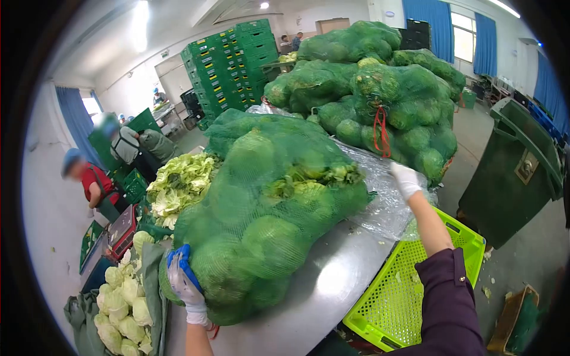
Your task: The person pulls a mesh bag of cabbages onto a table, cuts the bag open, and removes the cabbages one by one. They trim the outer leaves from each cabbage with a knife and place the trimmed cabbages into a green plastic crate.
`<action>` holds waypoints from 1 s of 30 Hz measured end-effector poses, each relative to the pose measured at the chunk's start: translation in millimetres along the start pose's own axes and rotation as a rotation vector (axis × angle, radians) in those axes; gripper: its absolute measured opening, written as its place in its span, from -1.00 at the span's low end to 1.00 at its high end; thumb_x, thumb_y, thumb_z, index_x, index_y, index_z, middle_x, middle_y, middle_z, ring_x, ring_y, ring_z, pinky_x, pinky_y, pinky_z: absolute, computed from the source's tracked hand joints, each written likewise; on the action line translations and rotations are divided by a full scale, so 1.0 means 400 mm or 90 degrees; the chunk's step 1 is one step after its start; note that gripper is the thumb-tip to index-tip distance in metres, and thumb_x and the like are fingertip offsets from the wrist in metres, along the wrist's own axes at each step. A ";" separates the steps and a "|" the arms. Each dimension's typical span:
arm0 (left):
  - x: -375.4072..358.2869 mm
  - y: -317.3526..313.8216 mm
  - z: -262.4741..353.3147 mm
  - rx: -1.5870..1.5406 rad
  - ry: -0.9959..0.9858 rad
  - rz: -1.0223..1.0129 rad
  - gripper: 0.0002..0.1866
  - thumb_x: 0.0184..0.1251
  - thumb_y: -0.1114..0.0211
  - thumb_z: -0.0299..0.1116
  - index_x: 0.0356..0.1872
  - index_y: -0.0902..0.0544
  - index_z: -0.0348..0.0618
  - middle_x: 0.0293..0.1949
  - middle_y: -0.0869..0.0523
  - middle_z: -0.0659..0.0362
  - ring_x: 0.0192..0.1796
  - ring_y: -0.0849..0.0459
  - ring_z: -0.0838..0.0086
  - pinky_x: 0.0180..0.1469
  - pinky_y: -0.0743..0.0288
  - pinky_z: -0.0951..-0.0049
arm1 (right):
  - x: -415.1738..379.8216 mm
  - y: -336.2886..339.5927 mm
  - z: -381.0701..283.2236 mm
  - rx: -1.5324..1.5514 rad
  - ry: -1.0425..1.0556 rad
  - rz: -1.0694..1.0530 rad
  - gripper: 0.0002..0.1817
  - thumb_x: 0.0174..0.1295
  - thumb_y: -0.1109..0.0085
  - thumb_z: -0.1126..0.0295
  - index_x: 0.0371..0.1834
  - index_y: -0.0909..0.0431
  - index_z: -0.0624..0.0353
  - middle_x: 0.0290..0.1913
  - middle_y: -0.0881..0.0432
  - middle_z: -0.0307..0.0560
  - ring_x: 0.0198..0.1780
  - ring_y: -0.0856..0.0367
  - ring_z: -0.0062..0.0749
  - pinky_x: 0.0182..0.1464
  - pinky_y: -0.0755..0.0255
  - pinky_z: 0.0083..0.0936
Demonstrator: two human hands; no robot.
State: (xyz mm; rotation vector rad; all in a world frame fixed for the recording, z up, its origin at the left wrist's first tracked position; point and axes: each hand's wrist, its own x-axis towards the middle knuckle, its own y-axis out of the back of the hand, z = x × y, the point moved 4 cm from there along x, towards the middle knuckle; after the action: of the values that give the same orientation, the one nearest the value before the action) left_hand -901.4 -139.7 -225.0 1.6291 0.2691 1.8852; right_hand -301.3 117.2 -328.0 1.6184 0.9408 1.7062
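A big green mesh sack of cabbages (261,237) lies on the metal table in front of me. My left hand (185,279), in a white glove with blue coating, is closed against the sack's near left end. A red cord shows below that wrist. My right hand (407,181), in a white glove, reaches to the far right side of the table. Its fingers are curled at the clear plastic sheet (377,204), and the fingertips are partly hidden.
More filled mesh sacks (409,107) are piled behind. A lime-green crate (380,296) stands at right below the table, with a dark green bin (510,172) beyond. Loose leaves (178,184) and trimmed cabbages (124,302) lie at left. Stacked green crates (228,65) and co-workers (101,184) are farther back.
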 end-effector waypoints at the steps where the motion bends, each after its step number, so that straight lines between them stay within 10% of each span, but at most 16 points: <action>1: -0.002 0.002 0.002 -0.003 -0.001 0.007 -0.59 0.46 0.20 -0.35 0.01 -0.59 -0.33 0.03 -0.67 0.03 0.13 -0.55 0.11 0.33 -0.22 0.14 | -0.018 0.013 0.022 0.013 0.005 0.023 -0.91 0.18 0.06 0.40 -0.39 -0.42 0.14 -0.42 -0.59 0.12 -0.33 -0.62 0.05 -0.28 -0.46 -0.09; 9: -0.001 0.021 0.022 -0.008 -0.010 0.092 -0.67 0.42 0.05 -0.34 -0.08 -0.67 -0.25 -0.05 -0.67 0.01 0.07 -0.56 0.11 0.27 -0.29 0.13 | -0.014 0.247 -0.096 0.032 0.019 0.029 -0.94 0.09 -0.09 0.44 -0.37 -0.45 0.08 -0.49 -0.59 0.09 -0.40 -0.61 0.07 -0.37 -0.45 -0.10; 13: -0.025 0.024 0.018 0.001 0.004 0.149 -0.72 0.37 -0.03 -0.34 -0.13 -0.68 -0.20 -0.11 -0.63 0.03 0.03 -0.52 0.09 0.17 -0.29 0.12 | 0.050 0.465 -0.470 0.141 0.288 0.154 -0.94 0.07 -0.09 0.52 -0.39 -0.43 0.13 -0.51 -0.57 0.04 -0.43 -0.62 -0.02 -0.41 -0.47 -0.18; 20: -0.046 0.017 -0.019 -0.042 0.028 0.131 -0.76 0.13 -0.17 -0.29 -0.24 -0.64 -0.18 -0.20 -0.61 0.02 -0.06 -0.52 0.07 0.13 -0.28 0.07 | 0.064 0.519 -1.113 0.095 0.602 -0.044 -0.96 0.10 -0.16 0.46 -0.42 -0.51 0.15 -0.50 -0.60 0.01 -0.44 -0.67 -0.16 -0.42 -0.53 -0.30; 24: -0.037 0.028 -0.032 -0.068 -0.002 0.101 -0.74 0.12 -0.19 -0.28 -0.22 -0.63 -0.19 -0.19 -0.60 0.01 -0.07 -0.52 0.07 0.13 -0.28 0.07 | 0.141 0.460 -0.891 -0.024 0.445 -0.102 -0.97 0.10 -0.13 0.44 -0.43 -0.53 0.14 -0.46 -0.60 0.05 -0.42 -0.67 -0.13 -0.41 -0.53 -0.30; 30: -0.045 0.027 -0.019 -0.039 -0.013 0.123 -0.76 0.12 -0.24 -0.28 -0.23 -0.62 -0.16 -0.20 -0.61 0.05 -0.07 -0.52 0.10 0.12 -0.28 0.12 | 0.101 0.539 0.154 -0.355 0.003 -0.074 -0.82 0.09 -0.10 0.35 -0.55 -0.65 0.14 -0.43 -0.66 0.10 -0.31 -0.67 0.02 -0.25 -0.50 -0.14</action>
State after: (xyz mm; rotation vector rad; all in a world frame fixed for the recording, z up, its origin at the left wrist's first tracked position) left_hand -911.2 -156.7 -235.6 1.6833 0.0464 1.9962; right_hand -233.0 33.2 -127.5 1.1675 0.4820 1.6956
